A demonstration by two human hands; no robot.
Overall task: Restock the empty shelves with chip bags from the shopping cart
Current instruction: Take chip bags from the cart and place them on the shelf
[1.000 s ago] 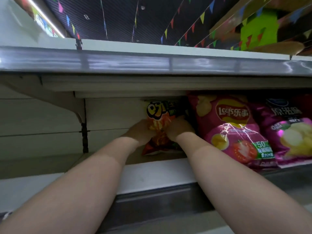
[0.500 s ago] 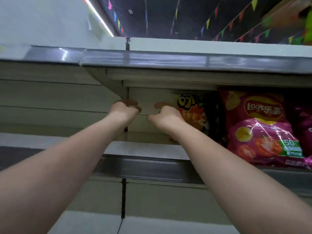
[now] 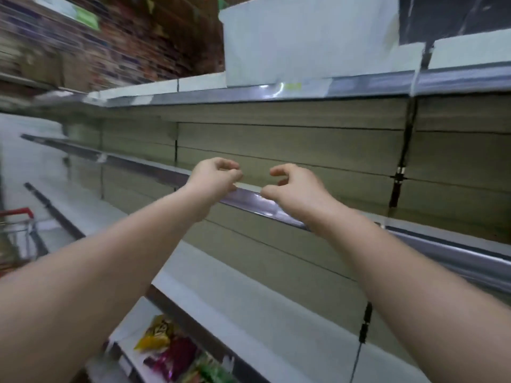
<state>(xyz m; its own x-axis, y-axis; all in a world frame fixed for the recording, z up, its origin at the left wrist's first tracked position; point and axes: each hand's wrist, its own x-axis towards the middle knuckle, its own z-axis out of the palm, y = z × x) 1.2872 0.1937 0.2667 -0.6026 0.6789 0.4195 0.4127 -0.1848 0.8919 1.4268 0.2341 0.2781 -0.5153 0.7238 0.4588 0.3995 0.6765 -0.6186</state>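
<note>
Before the shelving, head view: two bare hands raised, nothing in either.
Hands, count: two; I see the left hand (image 3: 214, 176) and the right hand (image 3: 294, 186) side by side, a small gap between them.
Left hand, pose: forearm stretched forward and up; fingers loosely curled, thumb near fingertips, holding nothing.
Right hand, pose: forearm stretched likewise; fingers loosely curled, thumb out toward the left hand, holding nothing.
Hands against shelving: both sit in front of the middle shelf's front rail (image 3: 249, 199); I cannot tell whether either touches it.
Shelves, count: three tiers in view; the top shelf (image 3: 193, 91), the middle shelf (image 3: 442, 241) and the lower shelf (image 3: 221, 305).
Chip bags, count: a blurred cluster on the bottom ledge, low between my forearms; I make out a yellow bag (image 3: 159, 331), a magenta bag (image 3: 177, 357) and a green bag (image 3: 214, 373); exact number unclear.
Shopping cart, count: one; the shopping cart (image 3: 16, 233), with a red handle, stands at the far left, well apart from both hands.
</note>
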